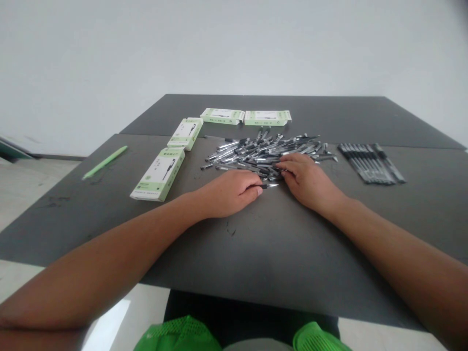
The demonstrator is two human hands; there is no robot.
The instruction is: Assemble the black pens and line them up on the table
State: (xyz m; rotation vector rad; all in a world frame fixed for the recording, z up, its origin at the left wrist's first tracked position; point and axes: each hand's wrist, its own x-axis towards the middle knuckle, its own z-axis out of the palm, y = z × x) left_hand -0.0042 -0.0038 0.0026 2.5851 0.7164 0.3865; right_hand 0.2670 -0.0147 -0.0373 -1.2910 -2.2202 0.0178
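boxes (159, 174) four, left hand (233, 194): one pen (269, 185)

Plain pale wall (234, 44) fills the back, dark baseboard strip (62, 157) low at left. Two dark grey tabletops meet at a seam, near one (285, 263) scuffed in spots, far one (329, 112) close to the wall. Floor (25, 187) light, shiny, with a bright glare patch (109, 321) at lower left.
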